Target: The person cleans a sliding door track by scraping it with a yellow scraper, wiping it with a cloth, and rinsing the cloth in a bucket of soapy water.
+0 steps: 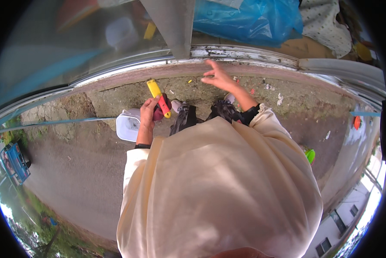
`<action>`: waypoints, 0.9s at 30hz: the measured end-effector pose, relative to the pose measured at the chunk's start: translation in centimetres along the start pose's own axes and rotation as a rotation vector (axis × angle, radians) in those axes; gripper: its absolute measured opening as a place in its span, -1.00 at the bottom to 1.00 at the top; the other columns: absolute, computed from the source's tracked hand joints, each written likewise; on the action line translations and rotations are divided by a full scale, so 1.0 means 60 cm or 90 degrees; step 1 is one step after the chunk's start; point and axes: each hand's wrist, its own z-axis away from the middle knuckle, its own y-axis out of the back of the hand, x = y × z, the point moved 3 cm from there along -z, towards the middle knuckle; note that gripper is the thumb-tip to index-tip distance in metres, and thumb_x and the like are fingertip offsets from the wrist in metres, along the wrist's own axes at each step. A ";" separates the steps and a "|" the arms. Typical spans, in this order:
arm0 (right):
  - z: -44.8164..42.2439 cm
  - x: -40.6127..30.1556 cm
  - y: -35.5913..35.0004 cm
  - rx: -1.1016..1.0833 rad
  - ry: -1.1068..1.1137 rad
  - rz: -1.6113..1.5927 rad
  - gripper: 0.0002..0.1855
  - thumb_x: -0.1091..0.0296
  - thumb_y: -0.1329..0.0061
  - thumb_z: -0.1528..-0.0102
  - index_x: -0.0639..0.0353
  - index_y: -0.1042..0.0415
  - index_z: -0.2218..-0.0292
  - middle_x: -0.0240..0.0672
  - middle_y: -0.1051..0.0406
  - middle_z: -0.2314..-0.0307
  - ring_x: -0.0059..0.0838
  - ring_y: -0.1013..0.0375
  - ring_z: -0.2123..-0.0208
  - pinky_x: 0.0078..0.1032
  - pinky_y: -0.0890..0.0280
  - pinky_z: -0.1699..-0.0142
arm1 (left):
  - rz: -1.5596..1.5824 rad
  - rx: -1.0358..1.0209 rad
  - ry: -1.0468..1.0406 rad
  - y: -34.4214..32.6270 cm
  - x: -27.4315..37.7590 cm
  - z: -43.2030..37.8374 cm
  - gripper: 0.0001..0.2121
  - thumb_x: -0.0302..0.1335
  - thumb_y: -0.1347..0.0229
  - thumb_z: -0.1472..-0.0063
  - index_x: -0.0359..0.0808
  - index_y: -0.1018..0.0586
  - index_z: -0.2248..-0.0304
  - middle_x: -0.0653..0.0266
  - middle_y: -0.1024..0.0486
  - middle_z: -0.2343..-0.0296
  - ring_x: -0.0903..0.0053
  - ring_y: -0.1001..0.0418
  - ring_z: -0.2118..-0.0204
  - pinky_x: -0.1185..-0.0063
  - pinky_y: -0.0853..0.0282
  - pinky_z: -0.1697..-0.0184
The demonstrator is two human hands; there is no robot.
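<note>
My left hand (148, 111) grips a yellow-and-red hand tool (157, 95), perhaps a cleaning brush; its exact kind is unclear. A maroon cloth (159, 113) is bunched in the same hand, behind the tool. Fingers spread and holding nothing, my right hand (219, 77) reaches towards the metal sliding-window track (238, 53), its fingertips by the track's outer edge. The track looks worn and carries dark dirt. Whether the fingertips touch it, I cannot tell. Just left of my left wrist is a white plastic bucket (123, 132).
Past the track lie a blue plastic bag (248, 22) and a spotted cloth (325, 25). A glass pane (83, 42) covers the left side. Small litter and a yellow scrap (189, 81) dot the concrete strip (131, 92). A blue vehicle (15, 163) stands far left.
</note>
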 end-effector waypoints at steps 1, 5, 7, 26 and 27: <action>0.017 -0.044 -0.017 -0.086 -0.014 -0.009 -0.21 0.12 0.02 0.09 0.23 0.11 -0.04 -0.11 -0.04 0.03 -0.41 -0.30 0.16 -0.42 -0.18 0.03 | -0.004 -0.016 -0.006 -0.026 -0.001 -0.003 -0.88 -0.42 -0.09 -0.01 -0.28 -0.46 0.56 0.39 -0.42 0.59 0.72 -0.35 0.58 0.73 -0.25 0.49; 0.055 -0.066 -0.068 -0.207 0.016 -0.050 -0.09 0.13 -0.05 0.14 0.25 0.21 -0.07 -0.21 -0.34 0.34 -0.43 -0.39 0.38 -0.54 -0.26 0.23 | -0.052 -0.073 0.030 -0.127 -0.014 -0.024 -0.88 -0.41 -0.07 -0.04 -0.29 -0.47 0.52 0.41 -0.42 0.59 0.74 -0.35 0.59 0.75 -0.25 0.53; 0.059 -0.050 -0.058 -0.170 0.004 -0.012 -0.07 0.15 -0.04 0.15 0.26 0.25 -0.07 -0.18 -0.34 0.35 -0.42 -0.39 0.39 -0.53 -0.26 0.24 | -0.018 -0.151 0.015 -0.171 -0.039 -0.046 -0.88 -0.42 -0.07 -0.04 -0.30 -0.47 0.53 0.40 -0.42 0.59 0.74 -0.34 0.61 0.76 -0.25 0.55; 0.210 0.319 0.427 0.818 -0.272 0.112 -0.53 0.10 0.22 -0.01 0.14 -0.22 0.07 -0.01 -0.36 0.34 -0.08 -0.37 0.33 -0.36 -0.22 0.23 | -0.322 -0.142 -0.106 -0.192 -0.094 -0.082 -0.84 -0.46 -0.09 0.03 -0.31 -0.52 0.40 0.36 -0.45 0.48 0.67 -0.36 0.42 0.71 -0.25 0.31; 0.207 0.354 0.442 0.790 -0.384 0.151 -0.54 0.11 0.24 -0.02 0.15 -0.23 0.08 -0.01 -0.36 0.35 -0.06 -0.36 0.32 -0.34 -0.22 0.23 | -0.351 -0.117 -0.094 -0.169 -0.087 -0.074 -0.84 -0.47 -0.09 0.03 -0.31 -0.52 0.40 0.34 -0.45 0.48 0.66 -0.36 0.41 0.71 -0.25 0.30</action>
